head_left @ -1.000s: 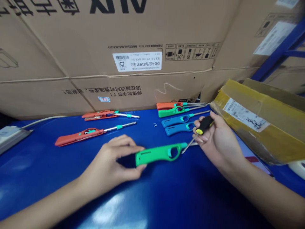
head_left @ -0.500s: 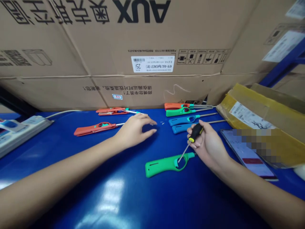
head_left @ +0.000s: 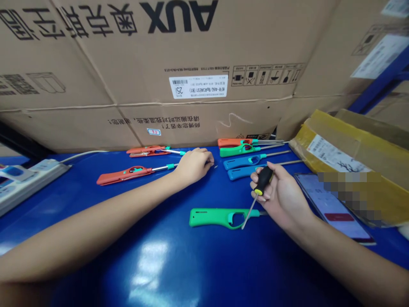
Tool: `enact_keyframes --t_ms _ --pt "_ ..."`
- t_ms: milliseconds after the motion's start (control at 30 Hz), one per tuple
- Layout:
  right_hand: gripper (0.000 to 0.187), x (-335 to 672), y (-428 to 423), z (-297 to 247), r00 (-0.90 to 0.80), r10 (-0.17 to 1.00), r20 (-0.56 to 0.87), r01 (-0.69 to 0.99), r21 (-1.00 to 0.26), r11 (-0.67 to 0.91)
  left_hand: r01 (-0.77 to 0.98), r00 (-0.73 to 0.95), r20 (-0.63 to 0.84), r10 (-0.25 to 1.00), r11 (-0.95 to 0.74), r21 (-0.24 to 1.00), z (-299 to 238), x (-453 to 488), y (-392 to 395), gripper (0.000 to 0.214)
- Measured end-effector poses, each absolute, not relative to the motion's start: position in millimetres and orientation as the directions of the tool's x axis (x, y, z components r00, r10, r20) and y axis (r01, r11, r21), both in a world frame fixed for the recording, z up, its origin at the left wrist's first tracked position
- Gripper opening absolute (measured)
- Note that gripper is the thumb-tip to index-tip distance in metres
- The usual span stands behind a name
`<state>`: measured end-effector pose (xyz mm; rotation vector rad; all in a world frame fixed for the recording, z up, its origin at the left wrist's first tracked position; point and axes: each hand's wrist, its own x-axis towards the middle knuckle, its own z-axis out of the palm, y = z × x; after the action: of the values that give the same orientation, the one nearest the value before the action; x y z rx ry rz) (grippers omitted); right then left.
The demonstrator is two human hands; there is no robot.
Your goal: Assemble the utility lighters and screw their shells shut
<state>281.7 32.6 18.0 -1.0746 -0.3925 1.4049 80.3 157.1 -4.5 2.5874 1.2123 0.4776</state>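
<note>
My right hand (head_left: 277, 187) grips a screwdriver (head_left: 263, 179) with a black and yellow handle, its metal shaft pointing down. The screwdriver's tip is by the trigger loop of a green gas lighter (head_left: 209, 217) lying in front of me; contact cannot be told. My left hand (head_left: 195, 165) is low over the table with its fingertips pinched together. Whatever they hold is too small to make out. Tiny metal pieces, like screws (head_left: 216, 166), lie just right of those fingers. Left of that hand are an orange lighter (head_left: 124, 175) and an opened orange lighter (head_left: 147, 151).
At the back right lie an orange lighter (head_left: 231, 143), another green lighter (head_left: 234, 151) and two blue lighters (head_left: 236, 163). A phone (head_left: 329, 204) rests beside a yellow-taped carton (head_left: 345, 153). A power strip (head_left: 32, 181) stands left. Large cardboard boxes (head_left: 143, 64) wall off the back.
My left hand has moved slightly right and closed from spread fingers into a pinch by the tiny metal pieces. The screwdriver tip has shifted from inside the green lighter's trigger loop to its lower edge.
</note>
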Motion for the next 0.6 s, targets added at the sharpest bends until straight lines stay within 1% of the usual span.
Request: enact_keyframes --t_ms 67,167,233,333,400,467,533,600 --pt "0.021 281.0 32.1 19.6 0.193 0.912 -0.363 -0.593 -0.783 -0.186 0.679 0.574 0.183 0.798 -0.590 0.437 -2.2 75.9 155.3 0.024" --pt "0.024 277.6 29.7 22.1 0.177 0.913 -0.367 -0.586 -0.785 -0.202 0.616 0.503 0.176 0.846 -0.494 0.613 3.7 66.7 145.7 0.010" --pt "0.025 273.7 26.0 23.5 0.153 0.918 -0.366 -0.580 -0.785 -0.216 0.538 0.458 0.127 0.880 -0.389 0.748 7.7 59.0 132.6 0.013" --pt "0.024 266.2 17.6 23.9 0.070 0.926 -0.371 -0.553 -0.787 -0.273 0.380 0.443 -0.028 0.896 -0.159 0.911 11.1 44.2 102.9 0.024" --pt "0.025 261.2 12.0 21.9 -0.007 0.926 -0.378 -0.528 -0.785 -0.325 0.273 0.437 -0.126 0.891 0.001 0.962 11.4 32.5 80.3 0.029" --pt "0.027 257.0 8.3 17.9 -0.081 0.920 -0.384 -0.505 -0.780 -0.370 0.186 0.425 -0.206 0.881 0.138 0.973 10.7 20.7 59.9 0.031" --pt "0.030 253.7 7.3 13.4 -0.145 0.906 -0.398 -0.477 -0.774 -0.417 0.109 0.412 -0.272 0.870 0.250 0.962 9.5 11.1 45.0 0.032" --pt "0.033 251.1 8.1 10.1 -0.212 0.885 -0.415 -0.433 -0.771 -0.466 -0.025 0.404 -0.367 0.838 0.411 0.911 7.9 5.5 36.4 0.029"
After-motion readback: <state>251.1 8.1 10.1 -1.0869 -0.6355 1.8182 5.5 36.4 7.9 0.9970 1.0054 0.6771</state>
